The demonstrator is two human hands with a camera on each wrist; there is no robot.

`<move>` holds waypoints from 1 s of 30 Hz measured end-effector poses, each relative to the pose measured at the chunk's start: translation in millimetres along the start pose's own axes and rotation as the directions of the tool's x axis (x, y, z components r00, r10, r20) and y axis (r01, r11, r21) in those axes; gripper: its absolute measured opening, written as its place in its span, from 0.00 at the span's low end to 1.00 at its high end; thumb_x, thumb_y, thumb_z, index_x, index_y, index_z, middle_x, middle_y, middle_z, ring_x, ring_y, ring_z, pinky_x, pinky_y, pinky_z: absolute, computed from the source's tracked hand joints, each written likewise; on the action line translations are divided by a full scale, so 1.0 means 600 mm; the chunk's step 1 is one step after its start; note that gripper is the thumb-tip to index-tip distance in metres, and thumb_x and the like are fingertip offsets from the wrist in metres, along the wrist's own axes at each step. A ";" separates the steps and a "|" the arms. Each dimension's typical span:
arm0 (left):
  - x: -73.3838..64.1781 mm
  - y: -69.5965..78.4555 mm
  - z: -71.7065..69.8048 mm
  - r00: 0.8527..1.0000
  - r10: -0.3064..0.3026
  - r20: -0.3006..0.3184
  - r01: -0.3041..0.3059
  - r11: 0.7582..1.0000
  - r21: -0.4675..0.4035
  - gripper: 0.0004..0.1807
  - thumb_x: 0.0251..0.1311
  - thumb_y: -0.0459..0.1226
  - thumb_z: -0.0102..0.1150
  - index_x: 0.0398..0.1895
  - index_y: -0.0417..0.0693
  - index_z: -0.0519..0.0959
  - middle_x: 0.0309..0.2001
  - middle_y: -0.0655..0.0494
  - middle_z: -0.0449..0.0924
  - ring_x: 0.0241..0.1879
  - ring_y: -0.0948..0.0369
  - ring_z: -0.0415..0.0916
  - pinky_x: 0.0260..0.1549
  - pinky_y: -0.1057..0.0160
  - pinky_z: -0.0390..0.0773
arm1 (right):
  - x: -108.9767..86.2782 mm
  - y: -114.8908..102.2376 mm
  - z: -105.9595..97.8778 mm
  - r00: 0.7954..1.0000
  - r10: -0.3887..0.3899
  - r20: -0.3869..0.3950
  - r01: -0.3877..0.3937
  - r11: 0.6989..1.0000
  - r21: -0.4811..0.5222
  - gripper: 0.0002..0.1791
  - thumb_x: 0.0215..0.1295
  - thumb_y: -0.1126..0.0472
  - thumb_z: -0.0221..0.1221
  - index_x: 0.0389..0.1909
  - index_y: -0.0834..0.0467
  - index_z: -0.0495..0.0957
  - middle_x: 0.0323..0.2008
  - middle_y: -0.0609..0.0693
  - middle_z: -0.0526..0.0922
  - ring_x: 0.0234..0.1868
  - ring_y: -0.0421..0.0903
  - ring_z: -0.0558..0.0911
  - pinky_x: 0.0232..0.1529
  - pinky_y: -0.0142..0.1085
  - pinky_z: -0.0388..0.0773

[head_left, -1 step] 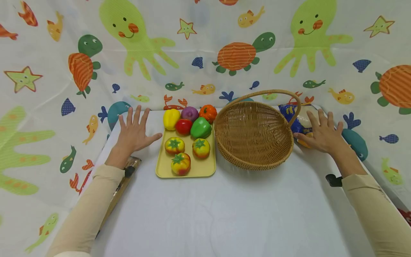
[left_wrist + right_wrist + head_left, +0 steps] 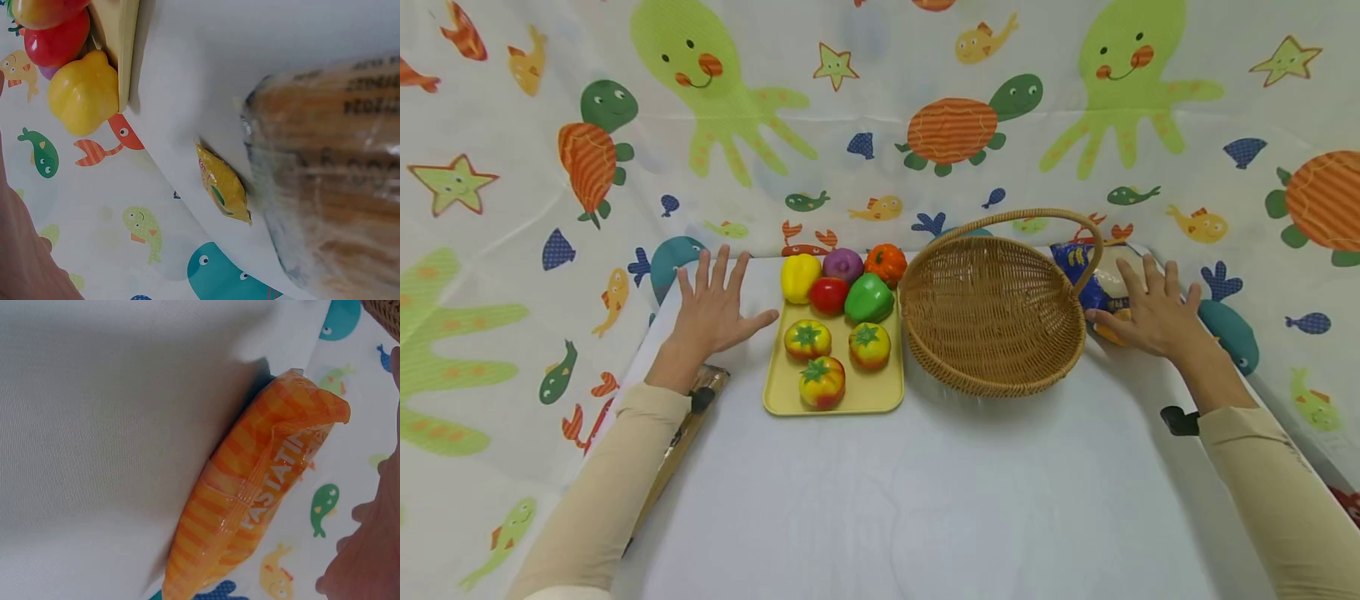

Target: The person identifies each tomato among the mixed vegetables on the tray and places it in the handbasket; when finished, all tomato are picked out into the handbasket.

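Note:
My left hand (image 2: 711, 312) is held out with its fingers spread, left of a yellow tray (image 2: 865, 396). Toy produce fills much of that tray: a yellow bell pepper (image 2: 801, 277), a purple onion (image 2: 843, 265), an orange pumpkin (image 2: 887, 264), a red tomato (image 2: 829, 297), a green bell pepper (image 2: 869, 298) and three yellow-red tomatoes (image 2: 822, 383). On the far side, my right hand (image 2: 1157, 312) also spreads its fingers and grips nothing. Between tray and right hand stands a wicker basket (image 2: 992, 317), tilted toward me, its handle raised.
Partly behind the right hand lies a blue and clear bag (image 2: 1078, 271). An orange packet (image 2: 244, 487) shows in the right wrist view. Below the left wrist is a clear-wrapped brown loaf-like pack (image 2: 331, 181), beside a small yellow packet (image 2: 223, 183). A patterned curtain (image 2: 865, 67) surrounds the table.

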State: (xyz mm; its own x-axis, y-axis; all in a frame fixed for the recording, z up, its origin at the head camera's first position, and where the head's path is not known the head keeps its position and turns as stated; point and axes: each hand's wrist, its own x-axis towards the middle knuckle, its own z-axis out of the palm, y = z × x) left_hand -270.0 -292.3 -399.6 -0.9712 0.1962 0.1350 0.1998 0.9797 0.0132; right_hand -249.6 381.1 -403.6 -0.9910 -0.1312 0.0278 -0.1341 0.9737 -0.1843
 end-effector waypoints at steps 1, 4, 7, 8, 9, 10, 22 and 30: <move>-0.001 0.000 0.000 1.000 0.000 0.002 0.000 1.000 0.000 0.60 0.57 0.74 0.40 0.80 0.49 0.32 0.77 0.43 0.20 0.73 0.40 0.16 0.60 0.32 0.17 | 0.001 -0.001 0.001 1.000 0.000 0.000 0.000 1.000 -0.003 0.57 0.64 0.26 0.47 0.79 0.52 0.28 0.74 0.69 0.23 0.69 0.67 0.18 0.56 0.74 0.19; -0.003 -0.001 0.000 1.000 -0.001 0.006 0.001 1.000 -0.006 0.60 0.57 0.74 0.41 0.80 0.49 0.33 0.77 0.43 0.20 0.73 0.40 0.15 0.60 0.32 0.17 | 0.005 -0.003 0.002 1.000 0.001 -0.001 -0.001 1.000 -0.004 0.57 0.65 0.26 0.46 0.79 0.52 0.28 0.74 0.67 0.22 0.70 0.67 0.18 0.56 0.74 0.19; -0.004 -0.002 -0.001 1.000 -0.002 0.009 0.002 1.000 -0.003 0.60 0.57 0.74 0.41 0.80 0.49 0.33 0.77 0.43 0.19 0.73 0.41 0.15 0.60 0.33 0.17 | 0.010 -0.006 0.001 1.000 -0.003 -0.013 0.003 1.000 -0.008 0.57 0.64 0.26 0.46 0.79 0.52 0.28 0.74 0.66 0.23 0.70 0.67 0.19 0.57 0.75 0.21; -0.005 -0.002 0.000 1.000 -0.003 0.011 0.003 1.000 -0.004 0.60 0.57 0.74 0.41 0.80 0.49 0.33 0.77 0.44 0.19 0.73 0.41 0.15 0.60 0.33 0.17 | 0.011 -0.006 0.001 1.000 -0.005 -0.014 0.004 1.000 -0.005 0.57 0.64 0.26 0.46 0.79 0.52 0.28 0.74 0.66 0.22 0.70 0.67 0.20 0.56 0.75 0.21; -0.005 -0.002 0.000 1.000 -0.004 0.014 0.004 1.000 -0.006 0.60 0.57 0.74 0.41 0.80 0.49 0.33 0.77 0.44 0.19 0.73 0.41 0.15 0.60 0.33 0.17 | 0.011 -0.006 0.001 1.000 -0.005 -0.013 0.005 1.000 -0.003 0.57 0.64 0.26 0.46 0.79 0.51 0.28 0.75 0.66 0.23 0.70 0.67 0.20 0.56 0.75 0.22; -0.005 -0.003 0.001 1.000 -0.005 0.017 0.005 1.000 -0.009 0.60 0.57 0.74 0.41 0.80 0.49 0.33 0.77 0.44 0.19 0.73 0.41 0.15 0.60 0.34 0.16 | 0.010 -0.005 0.002 1.000 -0.005 -0.010 0.005 1.000 -0.002 0.57 0.64 0.26 0.46 0.79 0.52 0.28 0.74 0.66 0.23 0.70 0.68 0.21 0.56 0.76 0.22; -0.026 0.013 -0.002 0.995 -0.030 0.093 0.043 0.989 -0.140 0.59 0.58 0.73 0.42 0.80 0.50 0.31 0.77 0.40 0.19 0.73 0.39 0.15 0.61 0.31 0.22 | -0.025 -0.011 -0.012 0.997 0.080 0.019 -0.082 0.962 0.262 0.56 0.69 0.33 0.48 0.77 0.62 0.25 0.73 0.75 0.33 0.70 0.76 0.37 0.58 0.77 0.38; -0.065 0.072 -0.032 0.988 -0.053 0.147 0.108 0.912 -0.395 0.56 0.62 0.65 0.51 0.80 0.52 0.35 0.78 0.40 0.37 0.75 0.40 0.36 0.67 0.34 0.43 | -0.095 -0.118 -0.086 0.975 0.216 -0.059 -0.157 0.847 0.509 0.50 0.71 0.36 0.48 0.79 0.48 0.28 0.78 0.59 0.35 0.74 0.69 0.38 0.59 0.75 0.43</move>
State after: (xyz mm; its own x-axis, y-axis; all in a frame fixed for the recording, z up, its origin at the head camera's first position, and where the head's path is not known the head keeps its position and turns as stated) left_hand -221.2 -258.3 -385.5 -0.9890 0.1473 -0.0133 0.1283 0.8992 0.4182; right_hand -183.5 329.4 -341.2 -0.9946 0.0933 0.0449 0.0405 0.7501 -0.6601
